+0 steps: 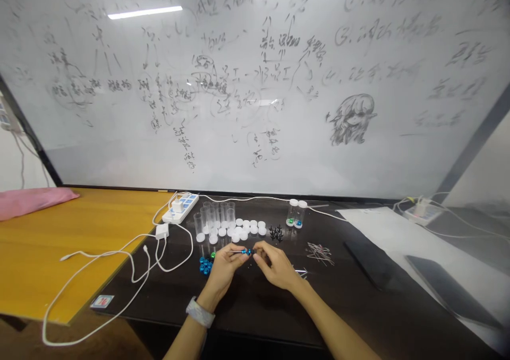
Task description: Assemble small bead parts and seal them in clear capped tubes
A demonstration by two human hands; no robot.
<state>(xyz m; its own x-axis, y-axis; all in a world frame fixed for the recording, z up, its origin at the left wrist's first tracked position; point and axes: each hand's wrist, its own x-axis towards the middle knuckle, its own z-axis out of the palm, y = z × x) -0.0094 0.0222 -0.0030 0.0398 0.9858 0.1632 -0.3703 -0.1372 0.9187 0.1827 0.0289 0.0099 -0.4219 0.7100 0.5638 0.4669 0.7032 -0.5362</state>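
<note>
lower centre: blue-beaded piece (249, 252) too small to tell | silver pieces (302, 271) partly behind right hand (277, 267) | left edge: pink cloth (35, 201) cut off | top: whiteboard (247, 176) cut off

Scribbled whiteboard (295, 152), white power strip (187, 207), looping cable (59, 344); pink cloth (34, 201) on yellow tabletop (75, 232)

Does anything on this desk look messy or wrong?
The white cable does: it sprawls in loops, one dipping past the front edge of the yellow tabletop, where it might snag. Toward the right, thin sticks lie crisscrossed in a loose heap. Nothing looks plainly spilled or broken.
</note>
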